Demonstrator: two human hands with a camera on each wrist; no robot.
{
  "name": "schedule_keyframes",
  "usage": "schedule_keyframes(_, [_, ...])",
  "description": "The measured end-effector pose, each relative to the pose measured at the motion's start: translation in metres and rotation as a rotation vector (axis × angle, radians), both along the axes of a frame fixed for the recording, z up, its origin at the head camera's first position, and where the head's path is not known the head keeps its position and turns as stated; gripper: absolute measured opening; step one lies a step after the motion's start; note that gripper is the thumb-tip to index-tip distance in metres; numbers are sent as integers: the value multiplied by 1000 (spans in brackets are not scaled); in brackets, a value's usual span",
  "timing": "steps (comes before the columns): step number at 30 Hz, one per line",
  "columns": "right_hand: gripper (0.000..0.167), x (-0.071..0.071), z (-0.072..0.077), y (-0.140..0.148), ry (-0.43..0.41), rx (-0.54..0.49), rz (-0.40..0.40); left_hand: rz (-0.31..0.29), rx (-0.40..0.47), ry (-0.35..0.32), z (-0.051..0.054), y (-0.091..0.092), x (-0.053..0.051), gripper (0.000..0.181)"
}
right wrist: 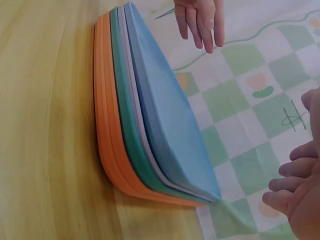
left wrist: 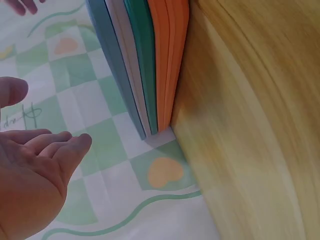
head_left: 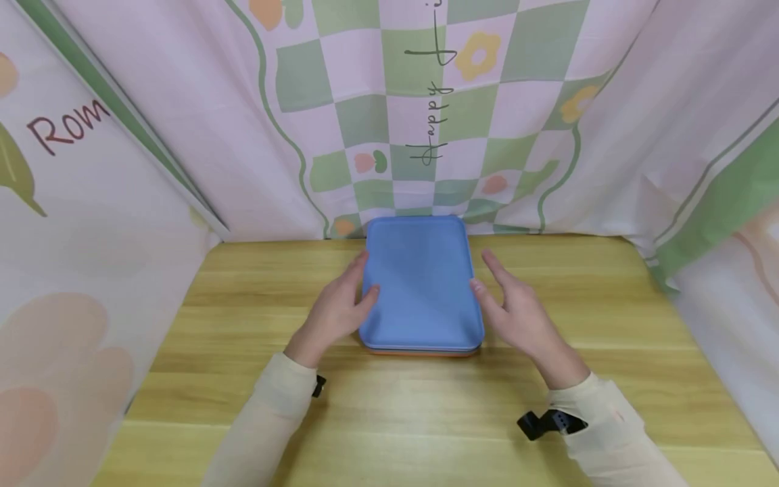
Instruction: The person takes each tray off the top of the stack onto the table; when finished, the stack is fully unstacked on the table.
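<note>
A stack of rectangular trays with rounded corners lies at the table's far edge. Its top tray (head_left: pixel 420 284) is blue with a low rim. The right wrist view shows a thin pale lilac tray (right wrist: pixel 141 130) under it, then a teal tray (right wrist: pixel 125 120), with orange trays (right wrist: pixel 107 125) at the bottom. My left hand (head_left: pixel 335 304) hovers by the stack's left side, fingers extended, thumb over the rim in the head view. On the right side my right hand (head_left: pixel 517 311) is held with thumb and fingers spread. Both wrist views show the hands apart from the trays, holding nothing.
The stack lies on a wood-grain table (head_left: pixel 243 338). Behind it hangs a curtain (head_left: pixel 414 122) with green checks and lettering, and more printed fabric (head_left: pixel 91 203) borders the left side. Each wrist carries a black strap (head_left: pixel 550 423).
</note>
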State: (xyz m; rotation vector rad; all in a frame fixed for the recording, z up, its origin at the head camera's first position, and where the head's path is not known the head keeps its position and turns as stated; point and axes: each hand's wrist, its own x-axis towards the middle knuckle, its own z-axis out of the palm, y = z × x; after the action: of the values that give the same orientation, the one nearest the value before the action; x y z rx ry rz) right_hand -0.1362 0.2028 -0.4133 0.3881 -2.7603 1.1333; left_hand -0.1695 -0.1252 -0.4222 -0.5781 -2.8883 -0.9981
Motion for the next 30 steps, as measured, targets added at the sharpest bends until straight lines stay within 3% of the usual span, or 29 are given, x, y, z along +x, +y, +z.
schedule_keyframes(5, [64, -5, -9, 6, -9, -85, -10, 18, 39, -51, -3, -1, -3, 71])
schedule_keyframes(16, [57, -14, -31, 13, -129, -248, -73, 87, 155, -253, -15, -5, -11, 70])
schedule_keyframes(22, [57, -19, -44, 14, -200, -301, -87, 86, 189, -298, -21, -7, -16, 71])
schedule_keyframes(30, [57, -28, -56, 12, -271, -368, -87, 77, 167, -341, -28, -10, -21, 72])
